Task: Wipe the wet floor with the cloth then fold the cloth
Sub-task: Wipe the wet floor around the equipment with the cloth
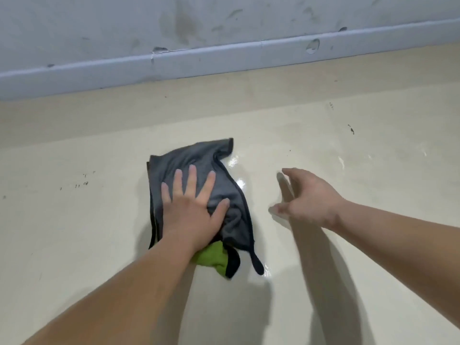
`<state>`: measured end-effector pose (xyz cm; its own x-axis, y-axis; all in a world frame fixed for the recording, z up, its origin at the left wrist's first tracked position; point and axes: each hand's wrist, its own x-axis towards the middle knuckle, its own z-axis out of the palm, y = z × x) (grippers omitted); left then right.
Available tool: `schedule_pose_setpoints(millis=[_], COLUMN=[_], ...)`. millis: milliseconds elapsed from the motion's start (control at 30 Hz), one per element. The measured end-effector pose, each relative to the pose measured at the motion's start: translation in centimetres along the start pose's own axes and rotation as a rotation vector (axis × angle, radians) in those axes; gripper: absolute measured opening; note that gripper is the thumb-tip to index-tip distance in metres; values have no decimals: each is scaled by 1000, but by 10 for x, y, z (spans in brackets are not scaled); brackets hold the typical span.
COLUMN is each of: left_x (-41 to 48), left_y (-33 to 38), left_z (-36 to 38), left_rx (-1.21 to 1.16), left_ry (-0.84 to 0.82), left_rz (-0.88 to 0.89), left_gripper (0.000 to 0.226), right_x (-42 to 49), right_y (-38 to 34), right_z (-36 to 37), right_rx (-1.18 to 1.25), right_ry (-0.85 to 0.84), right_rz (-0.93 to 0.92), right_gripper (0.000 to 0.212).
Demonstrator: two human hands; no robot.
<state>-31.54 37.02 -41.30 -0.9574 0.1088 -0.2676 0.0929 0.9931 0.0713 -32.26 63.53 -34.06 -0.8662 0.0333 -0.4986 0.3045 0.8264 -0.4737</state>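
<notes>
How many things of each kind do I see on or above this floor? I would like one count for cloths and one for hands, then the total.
Cloths: 1, the grey and green cloth on the floor
Hands: 2, the left hand flat on the cloth, the right hand open beside it
Total: 3

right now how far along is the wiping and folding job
Wiping is under way, not finished. The left hand presses flat on the rumpled grey cloth, and wet glare still shines on the floor beside it. The right hand hovers open, empty. Left: finishing the wet patch, then folding the cloth.
</notes>
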Motion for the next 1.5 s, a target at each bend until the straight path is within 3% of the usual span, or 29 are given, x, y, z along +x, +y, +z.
schedule_pose_setpoints(millis=[100, 233, 333, 400, 533, 667, 800, 900, 1033, 1100, 1167, 1233, 1333, 1500], left_x=[-10, -1, 43, 70, 116, 183, 234, 236, 192, 177, 180, 195, 209, 221], left_y=[24, -7, -55, -72, -70, -27, 35, 72, 105, 89, 52, 10, -32, -1], left_z=[1, -3, -11, -17, -30, -50, -69, -65, -44, -40, -46, -54, -61, -61], left_rx=[7, 68, 25, 7, 9, -32, -110, -75, 100, 147, 136, 188, 167, 180], left_ry=[-42, -46, 7, 59, 123, 8, -69, -44, -11, -13, -15, 26, 130, 147], left_rz=[-42, 376, 610, 543, 224, -151, -228, -44, 447, 678, 788, 683, 262, 2], left_gripper=[78, 78, 73, 72, 75, 74, 78, 79, 69, 62, 61, 63, 69, 78], right_x=[21, 44, 51, 52, 55, 58, 57, 59, 59, 59, 59, 59, 58, 59], right_y=[-16, -32, -39, -38, -34, -33, -29, -27, -26, -27, -30, -33, -34, -33], right_z=[5, 2, 0, 0, 0, 0, 0, 0, -3, -2, -1, -2, -2, -2], right_rx=[-252, -535, -575, -579, -534, -496, -472, -453, -435, -445, -427, -417, -426, -468], right_ry=[-41, -120, -156, -135, -128, -117, -116, -115, -147, -133, -129, -123, -101, -125], right_rz=[-5, 82, 116, 110, 89, 88, 76, 60, 71, 72, 69, 71, 70, 76], right_gripper=[106, 148, 156, 156, 157, 157, 159, 160, 139, 125, 134, 149, 155, 158])
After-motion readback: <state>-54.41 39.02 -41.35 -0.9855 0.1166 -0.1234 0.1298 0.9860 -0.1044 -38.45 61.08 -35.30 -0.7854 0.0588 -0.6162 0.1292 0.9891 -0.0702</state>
